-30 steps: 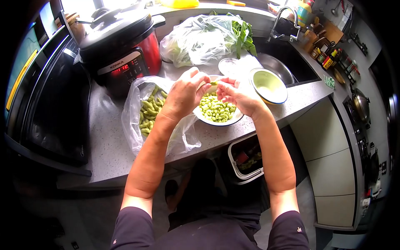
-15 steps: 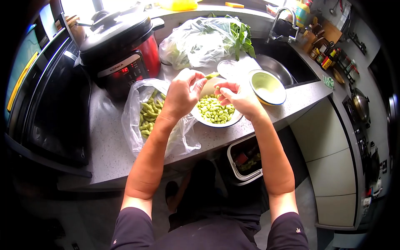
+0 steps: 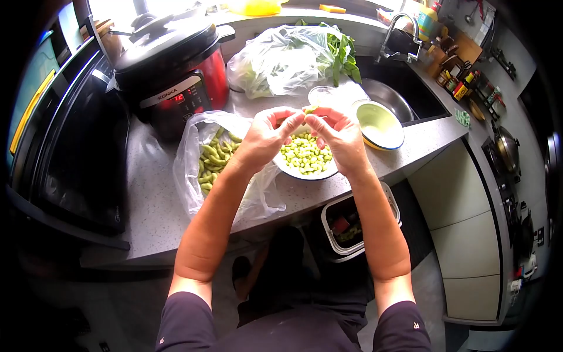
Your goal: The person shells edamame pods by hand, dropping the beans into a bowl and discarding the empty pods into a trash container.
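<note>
My left hand (image 3: 268, 136) and my right hand (image 3: 343, 136) meet over a white bowl (image 3: 325, 176). Both pinch a green bean pod (image 3: 310, 110) between thumbs and fingertips, which partly cover it. Shelled pale green beans (image 3: 305, 155) fill much of the bowl below. To the left, a clear plastic bag (image 3: 186, 170) lies open with whole bean pods (image 3: 212, 158) inside, next to my left forearm.
A red and black electric cooker (image 3: 176, 82) stands behind the bag. Bagged leafy greens (image 3: 287, 61) lie at the back. An enamel bowl (image 3: 378, 124) sits right, before the sink (image 3: 390, 100). Below the counter edge is an open bin (image 3: 346, 249) with scraps.
My hands were apart, the left with a pod and the right with what looks like a bean at its fingertips. They have come together on the pod.
</note>
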Available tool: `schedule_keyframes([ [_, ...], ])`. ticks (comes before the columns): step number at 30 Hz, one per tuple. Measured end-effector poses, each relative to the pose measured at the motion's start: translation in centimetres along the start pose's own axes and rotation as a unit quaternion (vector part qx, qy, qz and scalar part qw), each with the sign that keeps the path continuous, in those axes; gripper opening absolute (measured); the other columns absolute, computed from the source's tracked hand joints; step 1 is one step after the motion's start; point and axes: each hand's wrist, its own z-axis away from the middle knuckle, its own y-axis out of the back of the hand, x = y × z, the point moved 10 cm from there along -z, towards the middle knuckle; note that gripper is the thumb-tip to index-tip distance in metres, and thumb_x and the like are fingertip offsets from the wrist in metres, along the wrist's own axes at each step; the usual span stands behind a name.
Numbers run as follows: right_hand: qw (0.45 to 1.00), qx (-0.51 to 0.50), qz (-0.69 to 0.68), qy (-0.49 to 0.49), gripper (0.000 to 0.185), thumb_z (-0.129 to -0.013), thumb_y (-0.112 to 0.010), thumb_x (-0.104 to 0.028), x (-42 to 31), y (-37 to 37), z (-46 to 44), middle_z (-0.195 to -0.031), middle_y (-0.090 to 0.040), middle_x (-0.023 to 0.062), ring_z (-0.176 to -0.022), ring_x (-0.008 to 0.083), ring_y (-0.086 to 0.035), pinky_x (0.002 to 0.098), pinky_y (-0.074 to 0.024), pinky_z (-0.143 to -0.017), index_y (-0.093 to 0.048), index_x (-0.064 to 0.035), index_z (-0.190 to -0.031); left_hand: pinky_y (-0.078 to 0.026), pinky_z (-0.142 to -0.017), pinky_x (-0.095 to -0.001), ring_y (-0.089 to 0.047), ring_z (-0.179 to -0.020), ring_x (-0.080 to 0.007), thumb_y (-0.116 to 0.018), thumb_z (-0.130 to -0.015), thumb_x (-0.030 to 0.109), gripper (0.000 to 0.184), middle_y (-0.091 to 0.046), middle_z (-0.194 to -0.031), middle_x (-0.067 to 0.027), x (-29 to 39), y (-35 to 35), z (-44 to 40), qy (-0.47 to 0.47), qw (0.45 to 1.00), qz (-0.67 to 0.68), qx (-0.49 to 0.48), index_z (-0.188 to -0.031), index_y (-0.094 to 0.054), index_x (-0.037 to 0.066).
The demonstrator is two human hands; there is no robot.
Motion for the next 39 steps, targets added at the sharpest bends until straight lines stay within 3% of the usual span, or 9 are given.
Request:
schedule_keyframes([
  [5, 0.995, -0.007, -0.096, -0.025, 0.023, -0.094, -0.074, -0.013, 0.9, -0.4, 0.1, -0.082, -0.067, -0.0002, -0.066, 0.0023, -0.053, 0.0174, -0.0373, -0.053, -0.071, 0.0001, -0.113, -0.042, -0.064, -0.0204, -0.047, -0.071, -0.0018, -0.064, -0.102, 0.032, 0.033, -0.064, -0.087, 0.006, -1.1, -0.7, 0.1, 0.032, 0.997, 0.058, -0.033, -0.119, -0.071, 0.004],
  [8, 0.998, 0.019, -0.055, -0.012, 0.018, -0.093, -0.075, -0.011, 0.3, 0.1, 0.3, -0.08, -0.066, -0.001, -0.063, 0.0022, -0.053, 0.0172, -0.036, -0.052, -0.071, -0.0001, -0.107, -0.042, -0.065, -0.0204, -0.048, -0.071, -0.0013, -0.063, -0.103, 0.033, 0.034, -0.063, -0.086, 0.0061, -1.1, -1.0, 0.0, 0.021, 0.997, 0.058, -0.041, -0.121, -0.071, 0.004],
  [11, 0.999, 0.035, -0.038, 0.01, 0.013, -0.093, -0.074, -0.009, -0.3, 0.4, 0.6, -0.079, -0.066, -0.0009, -0.062, 0.0023, -0.053, 0.0166, -0.0358, -0.052, -0.07, -0.0007, -0.102, -0.041, -0.064, -0.0206, -0.043, -0.068, -0.0023, -0.062, -0.104, 0.031, 0.027, -0.05, -0.076, 0.0075, 0.6, -1.5, 0.4, 0.013, 1.0, -0.02, -0.01, -0.102, -0.068, 0.005],
  [20, 0.998, 0.027, -0.045, 0.017, 0.011, -0.093, -0.074, -0.009, -0.7, 0.0, 1.0, -0.076, -0.065, 0.0002, -0.062, 0.0024, -0.054, 0.016, -0.0369, -0.052, -0.069, -0.0006, -0.099, -0.043, -0.064, -0.0203, -0.049, -0.071, -0.0022, -0.061, -0.104, 0.034, 0.033, -0.065, -0.087, 0.0046, 0.6, -1.6, 0.4, -0.019, 0.998, -0.004, -0.064, -0.11, -0.071, 0.003],
  [23, 0.999, 0.024, 0.023, 0.022, 0.013, -0.092, -0.076, -0.011, -0.9, 0.2, 0.9, -0.083, -0.072, 0.0018, -0.071, 0.004, -0.061, 0.0202, -0.0486, -0.063, -0.072, 0.0002, -0.098, -0.043, -0.067, -0.0242, -0.046, -0.071, -0.0046, -0.061, -0.103, 0.038, 0.033, -0.05, -0.077, 0.0069, -0.1, -1.3, 0.3, 0.02, 0.996, 0.053, -0.072, -0.098, -0.065, 0.006],
  [26, 0.987, 0.018, 0.14, 0.074, 0.013, -0.093, -0.075, -0.011, -1.7, -0.3, 0.9, -0.082, -0.071, 0.0027, -0.07, 0.0044, -0.061, 0.0191, -0.0485, -0.063, -0.071, 0.0009, -0.098, -0.043, -0.069, -0.0249, -0.047, -0.074, -0.0052, -0.061, -0.102, 0.041, 0.036, -0.05, -0.081, 0.0063, -0.1, -1.2, 0.6, 0.052, 0.997, -0.045, -0.044, -0.099, -0.064, 0.006],
  [32, 0.981, 0.01, 0.181, 0.064, 0.017, -0.093, -0.075, -0.011, -1.0, -0.2, 0.9, -0.087, -0.074, 0.0052, -0.074, 0.0055, -0.064, 0.0212, -0.0515, -0.068, -0.072, 0.0029, -0.102, -0.045, -0.068, -0.0245, -0.048, -0.072, -0.0061, -0.058, -0.103, 0.035, 0.031, -0.053, -0.081, 0.0042, -0.9, -0.7, 0.8, 0.062, 0.997, -0.038, -0.031, -0.102, -0.065, 0.004],
  [35, 0.968, 0.018, 0.245, 0.058, 0.02, -0.094, -0.074, -0.011, -0.9, -0.2, 1.3, -0.089, -0.075, 0.0066, -0.075, 0.0068, -0.066, 0.0218, -0.0524, -0.066, -0.072, 0.0037, -0.106, -0.046, -0.063, -0.0243, -0.051, -0.068, -0.0063, -0.056, -0.104, 0.033, 0.03, -0.055, -0.081, 0.0025, -0.1, -1.0, 0.7, 0.036, 0.994, -0.095, -0.042, -0.101, -0.064, 0.004],
  [39, 0.981, 0.023, 0.191, 0.026, 0.017, -0.094, -0.074, -0.014, -0.4, -0.2, 1.4, -0.086, -0.074, 0.0039, -0.079, 0.0066, -0.069, 0.0223, -0.0551, -0.062, -0.074, -0.0022, -0.106, -0.047, -0.058, -0.0236, -0.053, -0.063, -0.0063, -0.054, -0.104, 0.03, 0.028, -0.055, -0.08, 0.0006, -0.8, -0.6, 0.0, -0.029, 0.981, -0.189, -0.033, -0.104, -0.061, 0.003],
])
